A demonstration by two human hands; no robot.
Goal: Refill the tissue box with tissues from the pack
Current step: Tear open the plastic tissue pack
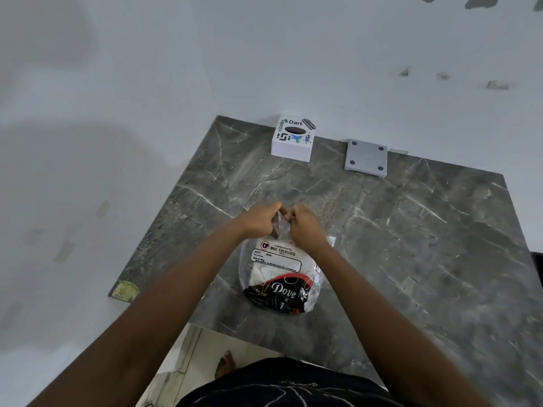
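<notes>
A clear plastic tissue pack (279,274) with a white label and a black "Dove" print lies on the grey marble table (411,230) near its front edge. My left hand (261,220) and my right hand (305,227) pinch the pack's far top edge side by side, fingers closed on the plastic. White tissues show through the pack. The white tissue box (293,139), covered in stickers and with a dark oval opening on top, stands at the back of the table against the wall, well beyond both hands.
A grey square plate (365,158) with a hole in each corner lies to the right of the box by the wall. White walls border the table on the left and behind. A yellowish sticker (125,290) marks the front left corner. My foot (224,364) shows below the table edge.
</notes>
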